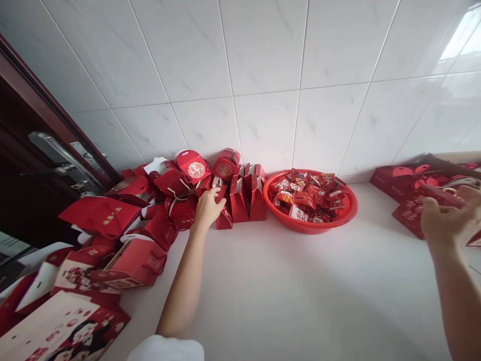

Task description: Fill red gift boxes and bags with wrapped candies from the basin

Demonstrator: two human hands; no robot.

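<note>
My left hand (209, 206) is closed at the top of a small red candy box (224, 220), thumb on one side and fingers on the other. That box stands upright at the left end of a short row. Beside it are more upright red boxes (239, 203), close against each other. At the far right, my right hand (453, 218) reaches over a pile of red cartons (408, 193). Its thumb and fingers are apart, and I see nothing held in it. Part of that hand runs near the picture's edge.
A red plastic basket (311, 229) full of red-wrapped sweets (306, 195) stands right of the row. Many assorted red gift boxes (105, 215) crowd the left side of the white counter (285, 296). Behind are a tiled wall (263, 60) and, left, a door handle (56, 150).
</note>
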